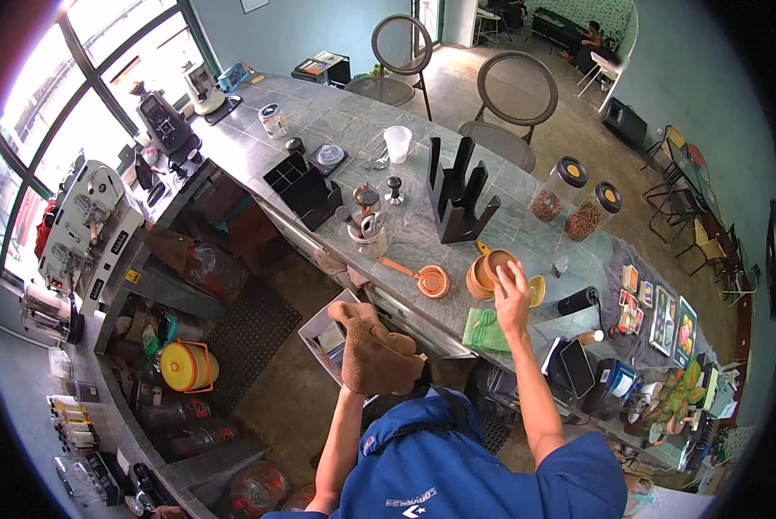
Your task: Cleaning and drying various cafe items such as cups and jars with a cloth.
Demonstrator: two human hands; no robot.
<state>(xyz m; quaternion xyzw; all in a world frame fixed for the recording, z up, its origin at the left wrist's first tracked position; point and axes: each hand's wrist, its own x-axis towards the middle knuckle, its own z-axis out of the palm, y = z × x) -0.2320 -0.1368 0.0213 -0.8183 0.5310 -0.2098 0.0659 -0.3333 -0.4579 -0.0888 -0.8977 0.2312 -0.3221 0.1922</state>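
A brown cloth [381,350] is draped over my left hand [351,394], hiding its fingers; the cloth hangs in front of my body, off the counter edge. My right hand [512,298] grips the rim of a small brown cup [500,261], tilted with its mouth towards me. Just left of that cup, and partly behind it, sits a wooden-looking bowl [477,280]. A yellow handle [483,248] sticks out beyond them. Beside my right hand are a gold-coloured scoop or bowl [537,290] and a folded green cloth [485,331]. A copper-coloured strainer [432,281] lies to the left.
On the tiled counter [420,253] stand a black cup holder [459,194], a tool jar [366,243], a black organizer [303,188] and two jars of beans [592,213]. A black cylinder [577,301] lies right. An espresso machine [86,227] stands left. A person [589,42] sits far off.
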